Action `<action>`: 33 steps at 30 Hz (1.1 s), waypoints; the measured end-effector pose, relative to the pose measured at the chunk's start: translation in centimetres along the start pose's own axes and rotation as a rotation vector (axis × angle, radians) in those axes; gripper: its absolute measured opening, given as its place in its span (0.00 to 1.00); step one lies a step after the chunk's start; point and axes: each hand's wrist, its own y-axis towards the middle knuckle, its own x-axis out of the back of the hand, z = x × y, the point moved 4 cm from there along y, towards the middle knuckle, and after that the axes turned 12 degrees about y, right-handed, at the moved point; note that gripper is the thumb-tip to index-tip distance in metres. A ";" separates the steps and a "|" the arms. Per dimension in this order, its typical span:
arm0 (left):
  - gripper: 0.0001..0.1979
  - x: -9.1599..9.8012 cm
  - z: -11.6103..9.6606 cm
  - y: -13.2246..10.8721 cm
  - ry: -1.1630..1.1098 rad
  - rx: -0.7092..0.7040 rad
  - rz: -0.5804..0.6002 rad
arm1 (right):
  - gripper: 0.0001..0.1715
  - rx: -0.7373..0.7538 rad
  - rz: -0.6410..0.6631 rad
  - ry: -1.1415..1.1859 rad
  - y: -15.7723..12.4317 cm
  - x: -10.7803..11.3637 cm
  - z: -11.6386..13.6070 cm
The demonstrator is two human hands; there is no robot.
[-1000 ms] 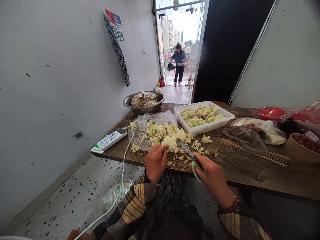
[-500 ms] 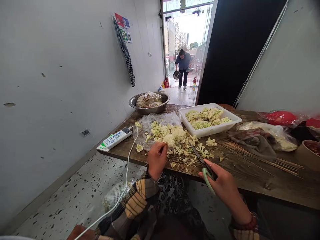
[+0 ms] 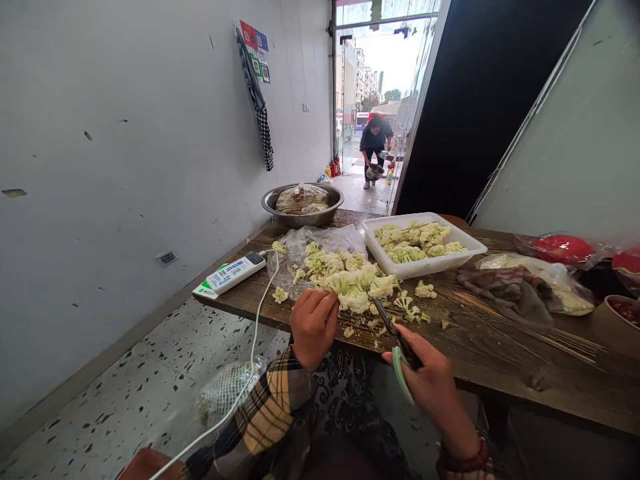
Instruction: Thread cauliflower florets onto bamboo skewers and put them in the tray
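Observation:
My left hand [image 3: 315,327] is closed at the table's front edge, its fingers against a row of cauliflower florets [image 3: 357,285] that stretches to the right. Any stick through the row is hidden by the fingers. Scissors [image 3: 401,363] with pale green handles are in my right hand [image 3: 429,373], their dark blades pointing up and left at the florets. Behind the row lies a heap of cut cauliflower [image 3: 325,263], partly on a clear plastic bag [image 3: 345,235]. A white tray [image 3: 430,270] behind it holds more cauliflower, with a thin stick showing.
A steel basin [image 3: 270,205] with a bagged bundle stands at the far left. A white power strip [image 3: 235,275] trails a cable [image 3: 257,320] past my left arm. Thin sticks [image 3: 565,337], a grey cloth [image 3: 520,300] and red bundles lie right. A person [image 3: 375,137] bends at the doorway.
A row of florets now shows beside my left hand, above the heap. My right hand and the scissors have shifted left and slightly down. The person in the doorway has bent lower, lowering a pot.

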 end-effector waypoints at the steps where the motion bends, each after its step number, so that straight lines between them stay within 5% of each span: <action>1: 0.05 0.2 0.0 0.0 -0.002 -0.015 -0.014 | 0.25 0.012 -0.007 0.002 -0.2 -0.1 0.0; 11: 0.07 0.7 0.3 0.2 -0.241 0.249 0.029 | 0.23 -0.013 0.084 0.022 -0.5 -0.1 0.2; 29: 0.07 1.1 0.4 -0.1 -0.176 0.179 0.053 | 0.25 -0.183 0.155 0.140 0.3 0.5 0.9; 33: 0.07 0.9 0.1 -0.3 -0.324 0.235 0.107 | 0.24 -0.207 0.129 0.124 0.3 0.7 0.8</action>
